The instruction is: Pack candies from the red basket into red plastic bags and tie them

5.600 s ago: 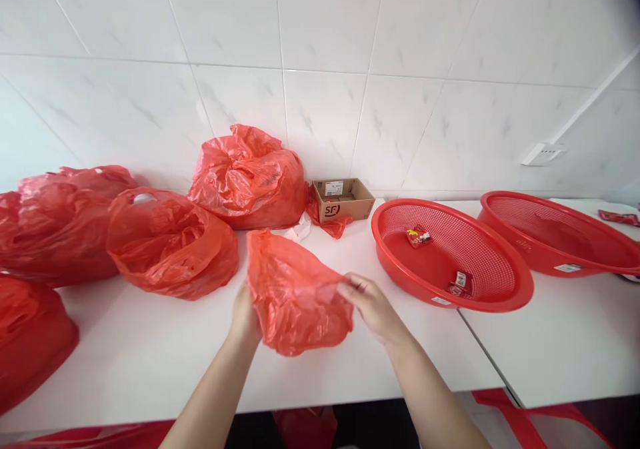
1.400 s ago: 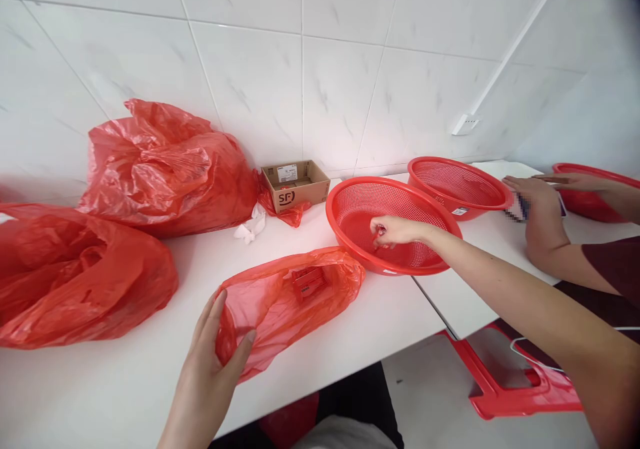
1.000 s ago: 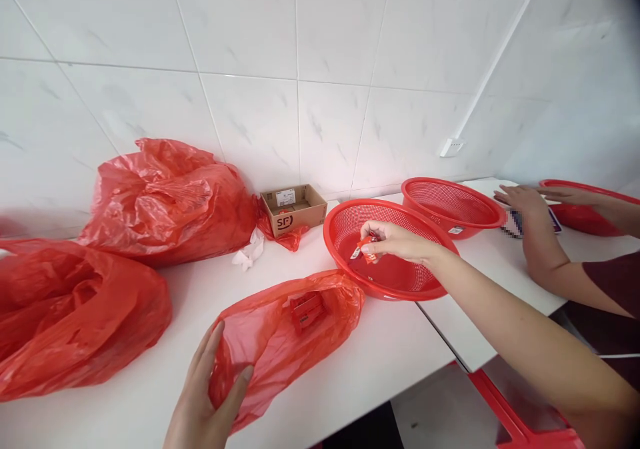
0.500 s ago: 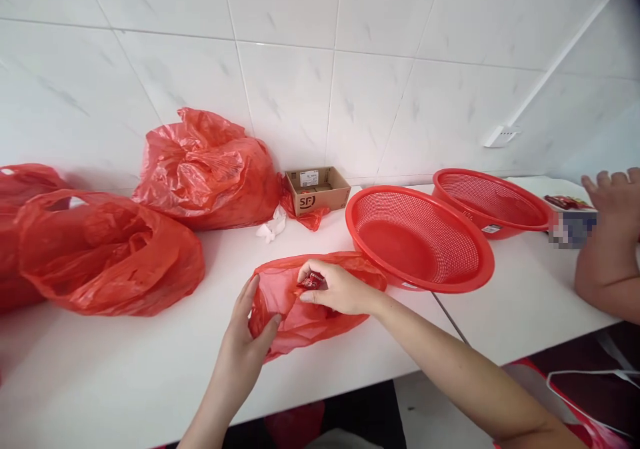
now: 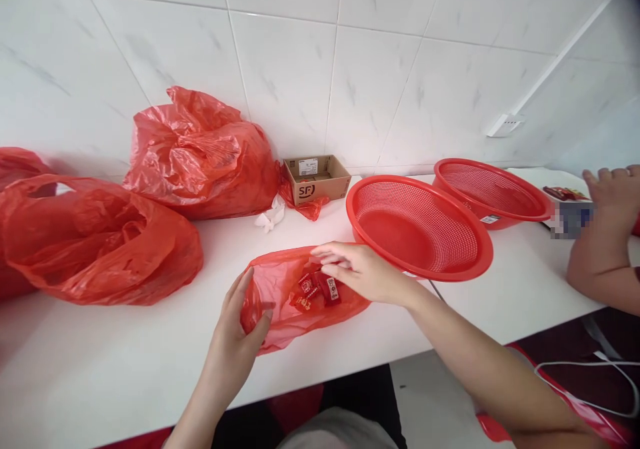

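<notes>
**Head view: L hand is propping bag mouth, R hand is hovering over pkts!**

And here we're looking at a thin red bag (image 5: 310, 324), lying at the near edge area of the white table (image 5: 150, 362), mouth gaping upward. L hand (image 5: 235, 326) is cupping its left end, fingers spreading apart from the thumb, not clenching; looks like that's keeping the flimsy film from sagging shut. R hand (image 5: 367, 272) is reaching in from the right, palm down, fingers loosely extending over the opening; it's showing no grasp, apparently released. Whether its fingertips are touching film or pkts, can't tell.

Inside, red pkts (image 5: 329, 288) are lying in a small heap, approx. mid-bag, below the R fingers; the bag's walls are probably stopping them from sliding about. Exact no. can't be told, they're overlapping.

To the right, a big red colander (image 5: 400, 232) is sitting close by the bag, prob. for an easy R-hand reach; a 2nd colander (image 5: 493, 189) is standing farther right. Far side, an open cardboard box (image 5: 323, 189) is resting near the wall, w/ crumpled tissue (image 5: 271, 216) lying to its near left. Bulky red bags (image 5: 200, 162) are crowding the left. Far right, a co-worker's hand (image 5: 613, 189) is lifting above the tabletop, well apart.
</notes>
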`<state>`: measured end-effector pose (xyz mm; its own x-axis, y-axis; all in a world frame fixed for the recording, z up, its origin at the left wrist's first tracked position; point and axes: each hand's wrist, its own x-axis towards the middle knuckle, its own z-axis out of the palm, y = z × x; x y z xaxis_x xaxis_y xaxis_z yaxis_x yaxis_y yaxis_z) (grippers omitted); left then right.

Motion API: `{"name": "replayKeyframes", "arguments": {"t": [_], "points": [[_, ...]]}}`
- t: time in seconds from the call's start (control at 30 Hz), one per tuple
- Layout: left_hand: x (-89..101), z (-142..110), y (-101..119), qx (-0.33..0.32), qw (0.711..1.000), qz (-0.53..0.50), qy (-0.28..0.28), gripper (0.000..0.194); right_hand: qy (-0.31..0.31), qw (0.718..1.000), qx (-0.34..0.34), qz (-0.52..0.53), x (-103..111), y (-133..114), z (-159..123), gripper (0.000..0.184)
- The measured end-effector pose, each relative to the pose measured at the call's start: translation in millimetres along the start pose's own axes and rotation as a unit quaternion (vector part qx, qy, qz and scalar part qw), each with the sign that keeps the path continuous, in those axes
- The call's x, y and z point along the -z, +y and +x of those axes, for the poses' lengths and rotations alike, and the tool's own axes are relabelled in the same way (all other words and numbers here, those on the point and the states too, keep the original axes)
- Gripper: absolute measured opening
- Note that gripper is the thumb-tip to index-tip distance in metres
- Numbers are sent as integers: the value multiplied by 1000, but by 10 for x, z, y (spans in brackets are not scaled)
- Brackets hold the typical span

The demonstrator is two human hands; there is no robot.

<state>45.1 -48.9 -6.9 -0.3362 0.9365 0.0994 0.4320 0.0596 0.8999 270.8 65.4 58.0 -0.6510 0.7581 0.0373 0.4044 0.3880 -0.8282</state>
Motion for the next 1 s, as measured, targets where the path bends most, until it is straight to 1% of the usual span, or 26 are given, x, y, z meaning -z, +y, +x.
{"name": "replayKeyframes", "arguments": {"t": [0.07, 0.13, 0.17, 0.2, 0.23, 0.27, 0.33, 0.4, 0.47, 0.5, 0.57, 0.6, 0.67, 0.73, 0.8, 0.83, 0.9, 0.97, 1.0], "points": [[15, -37, -21, 5, 1000, -19, 7, 67, 47, 998, -10, -39, 259, -20, -150, 33], [47, -75, -46, 26, 999, -38, 8, 68, 88, 986, -57, -129, 498, 58, -337, 44], [74, -91, -65, 41, 998, -45, 9, 69, 88, 975, -94, -181, 572, 133, -440, 52], [112, -104, -93, 58, 997, -45, 12, 70, 78, 961, -130, -232, 599, 224, -547, 60], [158, -111, -131, 79, 996, -39, 18, 71, 68, 945, -158, -277, 574, 320, -654, 65], [211, -113, -180, 100, 994, -29, 24, 73, 59, 933, -166, -313, 499, 414, -755, 66], [321, -100, -298, 137, 990, -13, 27, 78, 102, 917, -128, -364, 239, 558, -924, 56], [410, -68, -412, 157, 987, -9, 24, 82, 139, 912, -74, -378, -63, 620, -1031, 57], [455, -32, -480, 164, 986, -15, 17, 84, 160, 911, -46, -377, -290, 608, -1077, 63], [459, -16, -490, 164, 986, -15, 14, 84, 166, 911, -43, -374, -354, 585, -1084, 64], [439, 7, -471, 157, 987, -10, 9, 83, 169, 916, -54, -361, -373, 528, -1076, 62], [421, 12, -449, 153, 988, -5, 6, 82, 165, 920, -63, -349, -330, 498, -1060, 58], [382, 13, -393, 143, 990, 5, 12, 80, 145, 936, -89, -308, -149, 443, -998, 50], [349, -1, -334, 141, 990, 1, 18, 78, 106, 957, -117, -242, 130, 409, -878, 44], [326, -33, -277, 137, 990, -20, 22, 78, 51, 974, -141, -173, 442, 416, -695, 46], [317, -55, -247, 134, 990, -33, 25, 78, 22, 975, -154, -156, 582, 438, -587, 48], [299, -107, -192, 126, 989, -59, 38, 78, -22, 965, -192, -176, 776, 515, -369, 51], [281, -162, -149, 130, 988, -74, 49, 78, -71, 948, -224, -216, 817, 610, -191, 59], [274, -188, -137, 135, 986, -77, 54, 80, -93, 942, -229, -227, 785, 656, -128, 57]]}}
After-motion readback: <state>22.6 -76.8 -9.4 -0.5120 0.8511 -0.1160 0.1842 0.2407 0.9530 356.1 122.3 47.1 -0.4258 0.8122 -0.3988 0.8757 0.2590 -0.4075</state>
